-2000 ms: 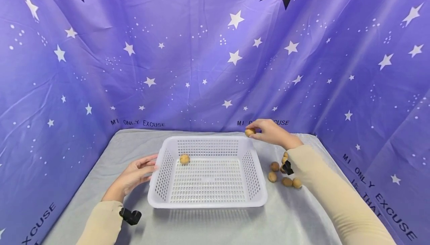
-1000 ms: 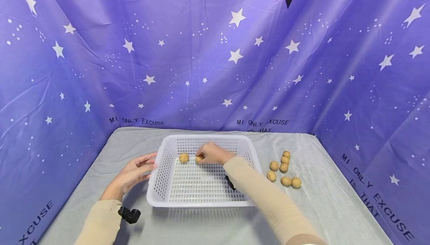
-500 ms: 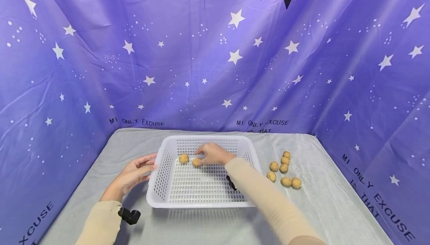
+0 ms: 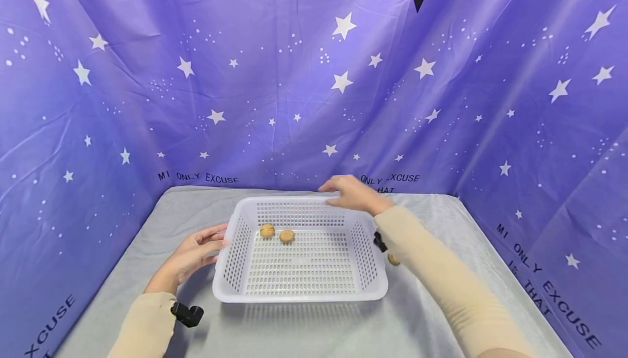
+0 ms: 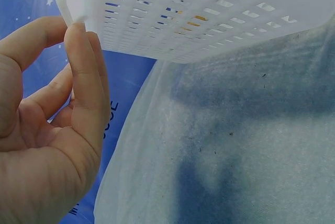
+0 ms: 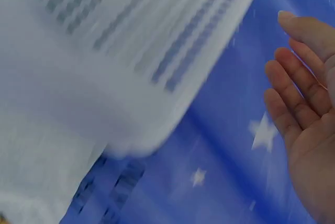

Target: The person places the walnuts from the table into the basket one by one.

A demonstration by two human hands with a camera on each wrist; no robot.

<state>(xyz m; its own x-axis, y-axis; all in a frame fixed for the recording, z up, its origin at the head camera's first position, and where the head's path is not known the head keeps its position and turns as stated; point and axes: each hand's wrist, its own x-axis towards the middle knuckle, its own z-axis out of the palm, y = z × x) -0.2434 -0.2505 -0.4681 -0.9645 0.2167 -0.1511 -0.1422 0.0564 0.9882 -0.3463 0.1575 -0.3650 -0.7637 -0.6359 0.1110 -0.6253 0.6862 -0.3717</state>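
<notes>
A white perforated plastic basket (image 4: 301, 297) stands on the cloth-covered table. Two walnuts, one at the left (image 4: 267, 231) and one beside it (image 4: 287, 236), lie inside near its back left corner. At the basket's left rim, my left hand (image 4: 193, 254) holds the edge between thumb and fingertips, seen closer in the left wrist view. My right hand (image 4: 350, 193) hovers over the back right rim with nothing in it; the right wrist view shows its fingers (image 6: 298, 88) apart and loosely bent.
Right of the basket, one walnut (image 4: 393, 259) shows beside the right sleeve (image 4: 441, 271), which covers the area where the others lay. A purple star-printed curtain (image 4: 275, 102) encloses the table at the back and sides.
My right hand brought a walnut into the basket, let it go beside the first one, then rose and moved right toward the back rim. My left hand stayed at the left rim.
</notes>
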